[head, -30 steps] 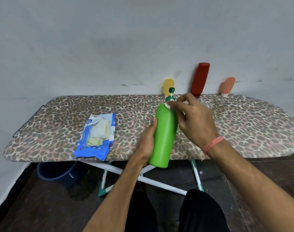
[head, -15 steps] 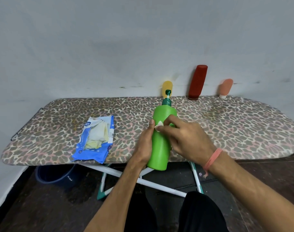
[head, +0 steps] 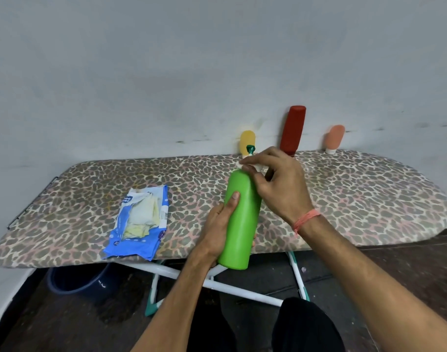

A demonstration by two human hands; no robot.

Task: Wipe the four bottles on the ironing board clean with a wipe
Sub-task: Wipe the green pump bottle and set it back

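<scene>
head view: left hand [head: 218, 228] grips green bottle [head: 240, 219]; right hand [head: 280, 189] fingers pinch wipe [head: 245, 162] at its neck.

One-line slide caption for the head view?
Left hand grips green bottle while right hand rubs a wipe around its neck.

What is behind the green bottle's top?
The yellow bottle stands behind the green bottle, against the wall. Its lower part and cap are hidden by the green nozzle and the right hand holding the wipe.
</scene>
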